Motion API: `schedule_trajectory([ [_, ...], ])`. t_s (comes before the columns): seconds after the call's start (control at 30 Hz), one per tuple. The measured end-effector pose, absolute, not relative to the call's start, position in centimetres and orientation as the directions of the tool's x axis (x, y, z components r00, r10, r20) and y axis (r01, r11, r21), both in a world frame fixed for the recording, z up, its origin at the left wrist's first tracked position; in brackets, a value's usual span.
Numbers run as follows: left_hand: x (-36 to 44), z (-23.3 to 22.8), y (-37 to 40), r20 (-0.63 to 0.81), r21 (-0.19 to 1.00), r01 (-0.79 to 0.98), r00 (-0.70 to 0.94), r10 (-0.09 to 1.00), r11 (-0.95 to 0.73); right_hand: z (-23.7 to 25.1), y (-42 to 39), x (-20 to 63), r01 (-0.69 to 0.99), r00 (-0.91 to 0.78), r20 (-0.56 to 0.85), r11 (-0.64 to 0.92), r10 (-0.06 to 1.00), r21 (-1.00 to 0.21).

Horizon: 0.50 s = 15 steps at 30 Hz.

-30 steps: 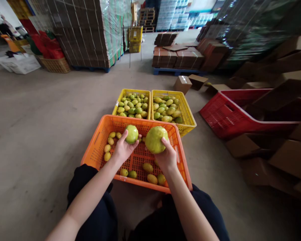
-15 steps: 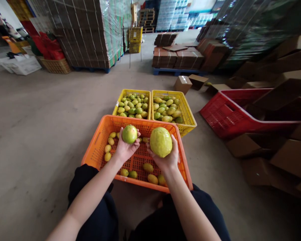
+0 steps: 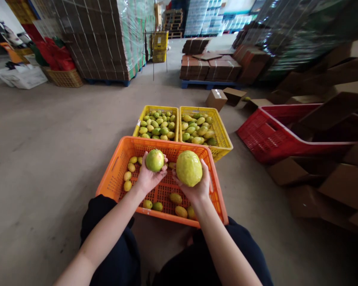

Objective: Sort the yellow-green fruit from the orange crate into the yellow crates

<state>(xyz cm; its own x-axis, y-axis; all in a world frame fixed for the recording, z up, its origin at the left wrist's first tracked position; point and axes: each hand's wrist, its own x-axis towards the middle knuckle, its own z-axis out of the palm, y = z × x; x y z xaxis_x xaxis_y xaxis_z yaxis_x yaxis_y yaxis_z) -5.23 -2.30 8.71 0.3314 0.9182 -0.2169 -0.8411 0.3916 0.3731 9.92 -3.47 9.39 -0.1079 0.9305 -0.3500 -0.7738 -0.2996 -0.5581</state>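
My left hand cups a small round green fruit from below, over the orange crate in front of my knees. A larger yellow-green fruit rests in my right hand, held palm up just right of the other. Both fruits hover above the crate's floor, where several small yellow-green fruits lie scattered at the left and near edges. My forearms reach in from the bottom of the view.
Two yellow crates full of green-yellow fruit stand side by side just beyond the orange one. A tilted red crate and loose cardboard boxes lie to the right. Wrapped pallet stacks stand far back on the concrete floor.
My right hand turned from gripping the large fruit's side to holding it palm up. My left hand rolled the small fruit slightly. Both stay over the orange crate.
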Motion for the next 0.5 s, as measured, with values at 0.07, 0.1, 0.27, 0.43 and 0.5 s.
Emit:
schedule_trajectory([
  [0.07,-5.16,8.76,-2.25,-0.229,0.363,-0.849,0.319,0.920,0.385,9.47,-3.46,9.90,-0.773,-0.109,-0.374,-0.315,0.921,-0.551],
  [0.1,-5.13,8.81,-2.25,-0.235,0.355,-0.852,0.316,0.919,0.384,9.47,-3.45,9.91,-0.770,-0.111,-0.380,-0.321,0.918,-0.552],
  [0.27,-5.15,9.12,-2.36,-0.242,0.336,-0.857,0.321,0.915,0.390,9.32,-3.44,10.00,-0.758,-0.129,-0.328,-0.306,0.936,-0.576],
  [0.43,-5.09,9.05,-2.48,-0.235,0.365,-0.853,0.304,0.923,0.373,9.27,-3.47,9.98,-0.773,-0.122,-0.338,-0.303,0.933,-0.558],
  [0.5,-4.96,8.95,-2.52,-0.255,0.405,-0.842,0.270,0.928,0.356,9.19,-3.47,10.00,-0.760,-0.131,-0.321,-0.303,0.938,-0.574],
])
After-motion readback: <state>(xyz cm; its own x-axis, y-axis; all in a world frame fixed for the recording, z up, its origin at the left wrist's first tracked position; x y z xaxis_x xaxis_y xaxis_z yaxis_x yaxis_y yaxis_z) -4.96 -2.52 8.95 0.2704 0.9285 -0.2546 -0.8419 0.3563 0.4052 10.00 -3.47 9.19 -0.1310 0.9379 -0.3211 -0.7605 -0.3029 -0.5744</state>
